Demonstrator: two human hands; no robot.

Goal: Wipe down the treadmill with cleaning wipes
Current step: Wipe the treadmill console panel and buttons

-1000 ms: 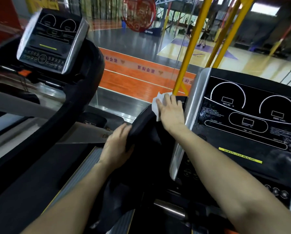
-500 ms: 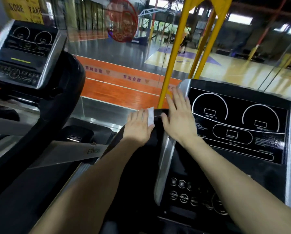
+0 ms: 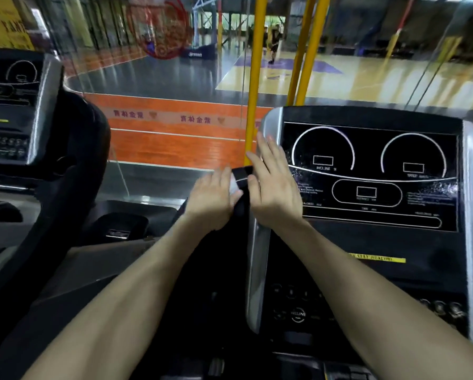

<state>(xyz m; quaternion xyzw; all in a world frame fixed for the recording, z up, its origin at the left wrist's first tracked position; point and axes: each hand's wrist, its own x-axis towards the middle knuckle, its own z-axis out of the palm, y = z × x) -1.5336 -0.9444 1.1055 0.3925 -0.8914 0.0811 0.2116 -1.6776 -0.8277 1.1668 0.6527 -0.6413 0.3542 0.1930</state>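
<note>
Wipe [image 3: 233, 185] sunk under left hand [image 3: 212, 200] fingers, thumb pinching | right hand [image 3: 274, 187] splayed, free

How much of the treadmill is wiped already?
Maybe partly: the console screen shows wet-looking speckles, so it may be wiped already. Right now the left hand holds the wipe on the black side bar beside it, with the right hand open alongside. The buttons below and the silver trim look still to do.
</note>
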